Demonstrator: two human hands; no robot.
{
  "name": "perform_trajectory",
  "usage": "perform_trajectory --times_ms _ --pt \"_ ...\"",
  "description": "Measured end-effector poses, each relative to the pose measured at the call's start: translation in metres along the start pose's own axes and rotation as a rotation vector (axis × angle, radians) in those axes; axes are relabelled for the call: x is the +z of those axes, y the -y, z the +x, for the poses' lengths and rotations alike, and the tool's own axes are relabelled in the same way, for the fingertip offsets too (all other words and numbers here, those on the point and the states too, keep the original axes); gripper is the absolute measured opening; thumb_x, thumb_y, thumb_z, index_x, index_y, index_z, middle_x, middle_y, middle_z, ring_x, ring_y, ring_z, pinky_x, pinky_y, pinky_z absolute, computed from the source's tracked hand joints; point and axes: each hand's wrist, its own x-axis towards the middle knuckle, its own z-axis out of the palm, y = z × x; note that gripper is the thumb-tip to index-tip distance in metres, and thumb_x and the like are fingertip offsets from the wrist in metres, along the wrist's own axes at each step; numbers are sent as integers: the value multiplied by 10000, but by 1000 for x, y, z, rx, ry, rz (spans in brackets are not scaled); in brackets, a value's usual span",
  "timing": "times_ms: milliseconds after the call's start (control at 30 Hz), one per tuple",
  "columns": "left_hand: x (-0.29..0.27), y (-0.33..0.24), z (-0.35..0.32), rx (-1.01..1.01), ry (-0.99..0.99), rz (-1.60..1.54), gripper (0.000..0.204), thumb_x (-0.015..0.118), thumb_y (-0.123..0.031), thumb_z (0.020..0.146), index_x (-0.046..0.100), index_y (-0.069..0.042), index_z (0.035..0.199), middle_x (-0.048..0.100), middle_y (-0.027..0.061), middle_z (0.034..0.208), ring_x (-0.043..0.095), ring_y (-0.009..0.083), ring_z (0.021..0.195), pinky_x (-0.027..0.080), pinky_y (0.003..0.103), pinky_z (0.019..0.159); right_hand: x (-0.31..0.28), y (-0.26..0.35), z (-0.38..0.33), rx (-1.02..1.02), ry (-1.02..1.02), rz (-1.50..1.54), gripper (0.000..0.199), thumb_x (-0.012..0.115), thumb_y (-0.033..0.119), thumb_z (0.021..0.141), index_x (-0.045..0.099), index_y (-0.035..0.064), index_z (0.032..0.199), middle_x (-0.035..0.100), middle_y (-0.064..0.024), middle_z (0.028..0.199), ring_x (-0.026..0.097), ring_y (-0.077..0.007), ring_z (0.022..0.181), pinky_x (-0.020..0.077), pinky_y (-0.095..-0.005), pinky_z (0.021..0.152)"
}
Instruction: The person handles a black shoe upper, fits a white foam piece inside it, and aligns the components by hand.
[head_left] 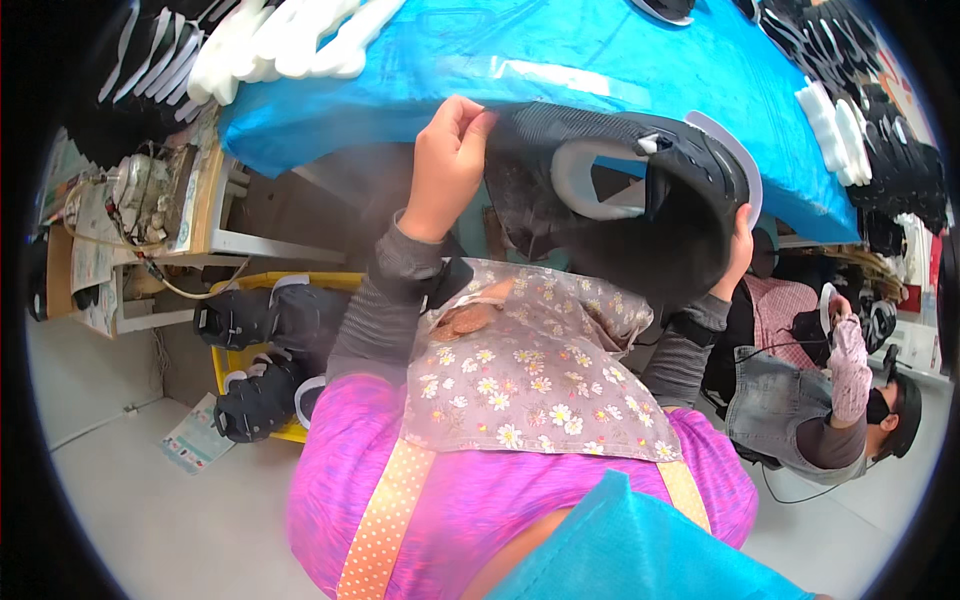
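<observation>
A black boot (690, 225) lies on its side in front of me, with a pale sole edge and a white padded lining around its opening. My right hand (737, 255) grips it at the right end, fingers partly hidden behind it. Stretching left from the boot is a dark ribbed flap (560, 122). My left hand (452, 150) is raised at the flap's far left end, thumb and fingers pinched together at its edge. What exactly sits between those fingertips is too small to see. Both hands are just over the near edge of the blue-covered table (420, 70).
White foot-shaped pieces (290, 40) lie at the table's far left, and more white pieces (835, 130) at its right. A yellow crate (235, 360) of black boots stands below left. A cable hangs by the left bench. At right, another person (820, 400) handles a similar item.
</observation>
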Motion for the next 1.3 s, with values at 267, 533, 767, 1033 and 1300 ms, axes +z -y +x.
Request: perform_trajectory --times_ms 267,533,767,1033,1300 --pt "-17 -11 -12 -233 450 -847 434 574 -432 964 560 -2 1021 610 53 782 581 110 722 478 250 661 29 -10 -15 106 -172 285 478 633 249 929 511 -15 1307 571 -157 1287 557 -319 1182 442 -451 1013" --pt "-6 -26 -33 -525 656 -355 355 571 -313 979 612 -28 770 606 6 667 555 73 558 436 223 539 35 -13 -8 40 -60 113 526 664 227 869 515 -23 1307 561 -172 1286 546 -337 1191 433 -451 1021" --pt "-11 -63 -51 -447 598 -759 159 549 -140 963 597 3 912 614 37 706 528 66 541 400 217 493 52 -25 -33 -47 58 -260 571 691 206 817 519 -31 1307 553 -186 1285 537 -354 1199 426 -451 1027" --pt "-24 -55 -54 361 715 -628 456 638 -57 776 519 75 1196 611 145 1135 590 216 935 443 345 859 77 -34 -105 -242 511 -1051 626 722 184 757 523 -39 1307 543 -202 1285 526 -372 1208 418 -451 1035" --pt "-16 -83 -65 208 691 -700 338 680 -149 740 577 84 963 632 182 1031 618 282 906 463 368 828 104 3 -106 -558 1360 -1171 620 711 96 719 541 -37 1301 536 -212 1280 507 -387 1223 406 -431 1034"
